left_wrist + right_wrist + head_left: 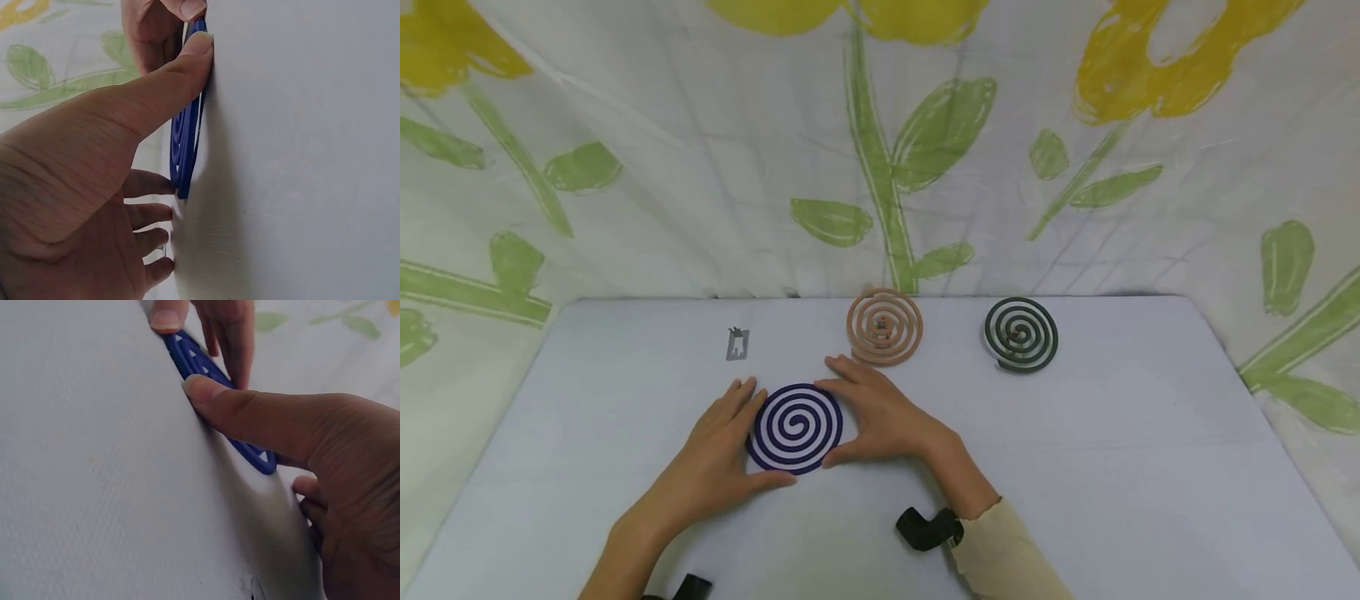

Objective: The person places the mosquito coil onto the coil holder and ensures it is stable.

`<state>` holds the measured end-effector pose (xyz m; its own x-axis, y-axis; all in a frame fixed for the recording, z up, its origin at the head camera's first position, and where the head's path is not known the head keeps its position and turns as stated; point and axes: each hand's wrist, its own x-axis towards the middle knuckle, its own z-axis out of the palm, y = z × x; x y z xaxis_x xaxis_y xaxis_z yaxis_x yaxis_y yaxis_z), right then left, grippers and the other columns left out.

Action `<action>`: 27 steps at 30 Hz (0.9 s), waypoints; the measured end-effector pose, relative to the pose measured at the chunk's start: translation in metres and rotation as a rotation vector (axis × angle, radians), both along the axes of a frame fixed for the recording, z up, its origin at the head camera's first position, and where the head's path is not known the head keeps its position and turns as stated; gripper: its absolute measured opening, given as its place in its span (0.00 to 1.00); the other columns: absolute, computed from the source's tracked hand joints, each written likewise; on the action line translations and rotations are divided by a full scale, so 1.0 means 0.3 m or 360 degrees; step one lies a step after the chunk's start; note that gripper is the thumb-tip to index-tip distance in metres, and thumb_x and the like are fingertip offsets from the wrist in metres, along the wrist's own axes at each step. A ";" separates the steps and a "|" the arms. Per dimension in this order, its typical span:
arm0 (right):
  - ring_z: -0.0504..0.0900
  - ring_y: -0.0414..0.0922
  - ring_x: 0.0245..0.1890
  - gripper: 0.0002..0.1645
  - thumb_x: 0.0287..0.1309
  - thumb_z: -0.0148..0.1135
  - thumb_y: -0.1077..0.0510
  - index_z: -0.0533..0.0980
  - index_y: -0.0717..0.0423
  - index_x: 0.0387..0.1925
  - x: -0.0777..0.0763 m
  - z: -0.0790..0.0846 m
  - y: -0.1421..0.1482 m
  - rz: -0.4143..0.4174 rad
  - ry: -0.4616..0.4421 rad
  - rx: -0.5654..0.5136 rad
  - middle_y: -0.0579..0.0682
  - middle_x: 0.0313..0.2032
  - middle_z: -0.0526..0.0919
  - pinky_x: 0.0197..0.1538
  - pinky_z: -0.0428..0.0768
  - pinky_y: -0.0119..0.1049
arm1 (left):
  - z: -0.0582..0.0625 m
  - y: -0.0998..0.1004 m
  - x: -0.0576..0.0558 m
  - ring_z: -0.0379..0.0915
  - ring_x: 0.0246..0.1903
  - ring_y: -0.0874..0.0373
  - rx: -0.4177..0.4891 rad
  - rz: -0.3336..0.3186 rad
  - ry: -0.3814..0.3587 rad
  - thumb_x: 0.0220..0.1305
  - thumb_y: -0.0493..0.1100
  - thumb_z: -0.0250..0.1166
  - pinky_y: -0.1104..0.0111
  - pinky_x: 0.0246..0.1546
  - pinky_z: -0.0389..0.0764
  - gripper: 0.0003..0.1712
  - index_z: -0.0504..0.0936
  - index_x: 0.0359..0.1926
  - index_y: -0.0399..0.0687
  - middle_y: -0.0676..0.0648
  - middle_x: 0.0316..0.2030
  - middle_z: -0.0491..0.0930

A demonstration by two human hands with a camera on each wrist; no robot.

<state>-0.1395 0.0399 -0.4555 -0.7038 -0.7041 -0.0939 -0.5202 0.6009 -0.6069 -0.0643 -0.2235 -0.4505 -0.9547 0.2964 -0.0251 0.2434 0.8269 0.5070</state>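
A dark blue mosquito coil (pixel 797 427) lies between my two hands, low over the white table, its spiral facing up. On its left side, my left hand (pixel 718 454) grips the rim, thumb at the near edge and forefinger at the far left. My right hand (pixel 883 417) pinches the opposite side between thumb and forefinger, its other fingers spread toward the back. Both thumbs press on the coil's near edge in the left wrist view, where the blue rim (pixel 185 156) appears edge-on. The right wrist view also shows the blue coil (pixel 200 362) beneath the thumbs.
An orange mosquito coil (pixel 885 327) lies at the table's back edge, just beyond my right fingertips. Farther right is a dark green coil (pixel 1021 335). A small metal coil stand (pixel 737 343) lies behind my left hand. A flower-patterned cloth (pixel 737 167) hangs behind the table (pixel 1150 467).
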 end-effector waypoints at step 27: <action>0.45 0.55 0.87 0.63 0.45 0.86 0.40 0.65 0.53 0.77 0.005 0.011 -0.013 0.0010 -0.0061 -0.0019 0.55 0.84 0.57 0.88 0.47 0.55 | 0.003 -0.009 -0.030 0.66 0.73 0.32 0.0007 -0.0029 0.0070 0.40 0.63 0.87 0.34 0.72 0.68 0.63 0.72 0.73 0.36 0.33 0.72 0.73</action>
